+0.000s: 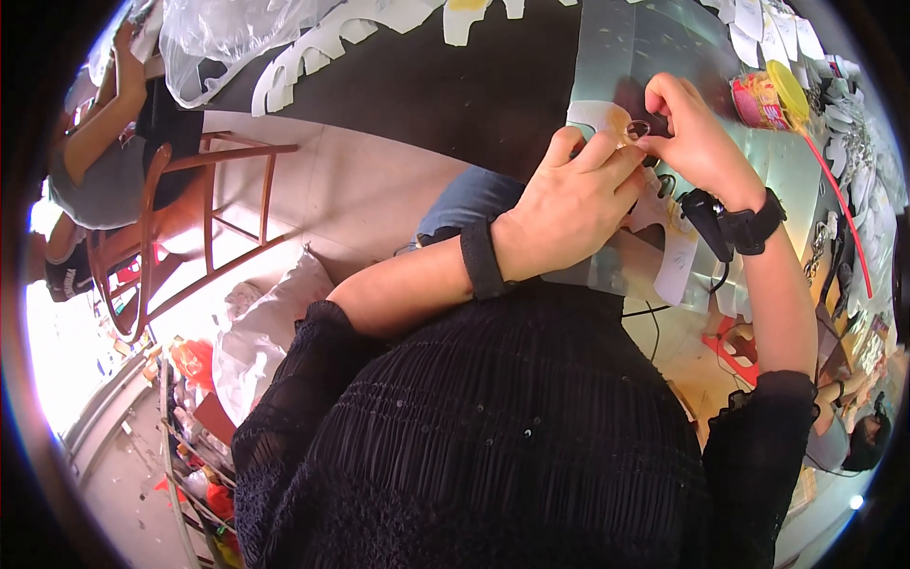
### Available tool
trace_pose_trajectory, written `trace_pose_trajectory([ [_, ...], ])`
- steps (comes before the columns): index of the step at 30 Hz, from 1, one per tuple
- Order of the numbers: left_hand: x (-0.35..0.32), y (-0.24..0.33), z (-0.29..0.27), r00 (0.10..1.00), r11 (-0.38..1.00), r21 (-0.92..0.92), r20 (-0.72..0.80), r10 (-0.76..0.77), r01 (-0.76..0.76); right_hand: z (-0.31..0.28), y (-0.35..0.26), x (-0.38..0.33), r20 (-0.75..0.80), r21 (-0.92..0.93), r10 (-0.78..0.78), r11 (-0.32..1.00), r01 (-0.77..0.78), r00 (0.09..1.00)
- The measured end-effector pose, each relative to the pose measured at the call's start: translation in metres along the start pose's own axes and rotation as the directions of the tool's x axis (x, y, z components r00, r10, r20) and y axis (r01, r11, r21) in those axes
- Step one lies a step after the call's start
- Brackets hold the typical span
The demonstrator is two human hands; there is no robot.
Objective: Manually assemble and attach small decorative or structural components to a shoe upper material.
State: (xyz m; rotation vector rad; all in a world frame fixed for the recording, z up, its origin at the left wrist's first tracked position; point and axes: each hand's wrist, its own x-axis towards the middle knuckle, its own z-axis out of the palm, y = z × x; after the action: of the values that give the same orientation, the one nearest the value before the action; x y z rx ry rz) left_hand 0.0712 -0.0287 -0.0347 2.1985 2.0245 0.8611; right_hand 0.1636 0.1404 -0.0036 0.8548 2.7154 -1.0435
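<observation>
Both hands meet above the table's grey metal sheet. My left hand (569, 204) is closed, its fingers curled at the edge of a white curved piece (597, 114). Thumb and forefinger of my right hand (703, 140) pinch at a small ring-shaped metal thing (638, 129) beside the left fingertips. How the ring and the white piece join is hidden by the fingers. Just below the hands lies another white strip (675, 266) with yellowish marks. A dark curved thing near the right wrist is partly covered.
Right of my hands stands a tub (761, 100) with a yellow lid and a long red stick (839, 194). White cut pieces (313, 52) and a clear plastic bag (223, 38) line the far side. A wooden chair (209, 171) and people are at left; another person sits lower right.
</observation>
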Motion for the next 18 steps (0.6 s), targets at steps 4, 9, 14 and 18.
trace_pose_trajectory([
  [4, 0.001, 0.002, -0.003, 0.999, 0.999, 0.004, -0.001, -0.037, 0.037, -0.012, 0.005, 0.002, 0.092, 0.242, 0.014, 0.970, -0.036, 0.996],
  [9, 0.002, 0.004, -0.006, 0.998, 0.998, -0.001, 0.023, -0.055, 0.055, -0.014, 0.017, -0.008, 0.058, 0.555, 0.059, 0.828, -0.081, 0.997],
  [14, -0.001, 0.003, -0.006, 0.998, 0.997, -0.025, 0.020, -0.067, 0.067, -0.009, -0.009, -0.041, -0.012, 0.328, -0.139, 0.935, 0.135, 0.990],
  [18, -0.002, 0.002, -0.005, 0.997, 0.996, -0.036, 0.026, -0.076, 0.077, -0.002, -0.015, -0.056, -0.086, 0.115, -0.223, 0.966, 0.232, 0.971],
])
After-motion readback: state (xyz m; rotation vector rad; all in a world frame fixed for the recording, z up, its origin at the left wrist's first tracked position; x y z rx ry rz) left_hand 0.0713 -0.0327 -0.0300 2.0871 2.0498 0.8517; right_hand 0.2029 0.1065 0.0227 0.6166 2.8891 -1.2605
